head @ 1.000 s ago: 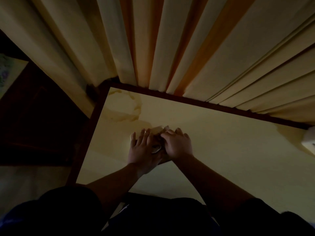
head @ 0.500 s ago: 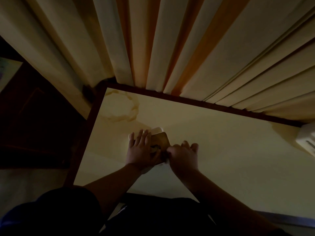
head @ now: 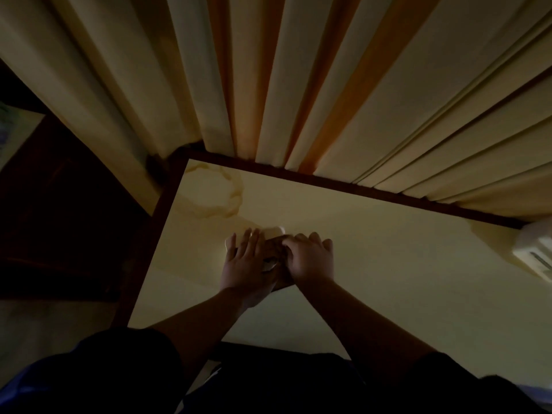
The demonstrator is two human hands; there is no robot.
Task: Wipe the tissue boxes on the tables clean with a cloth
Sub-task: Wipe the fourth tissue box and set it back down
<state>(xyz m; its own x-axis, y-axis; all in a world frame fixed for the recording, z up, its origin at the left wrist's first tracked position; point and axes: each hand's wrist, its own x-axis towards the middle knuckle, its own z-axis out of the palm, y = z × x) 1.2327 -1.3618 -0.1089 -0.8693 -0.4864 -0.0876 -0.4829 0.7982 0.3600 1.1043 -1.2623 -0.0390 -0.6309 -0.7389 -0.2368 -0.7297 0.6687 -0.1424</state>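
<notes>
Resting flat on the tissue box [head: 270,248], your left hand [head: 245,265] has its fingers straight and spread, and they hold nothing. They just press down on the box top. Your right hand [head: 310,259] is just beside it, so close that the two hands touch. Its fingers are bent down over the right part of the box. The light is too dim to tell if a cloth is under that hand, or if the fingers pinch anything.

The box sits on the table [head: 388,264], near the left side and closer to the far edge than to you. Most of it is hidden under your hands. A pale rounded bit [head: 273,231] peeks out past your fingertips, and it is too dim to say what it is.

On the table top, in the far left corner, there is a ring-shaped stain [head: 215,195]. Long curtains [head: 298,85] hang down to the far edge of the table. A pale thing with slots [head: 534,252] lies at the right edge of the view. Your dark sleeves [head: 89,375] fill the bottom.
</notes>
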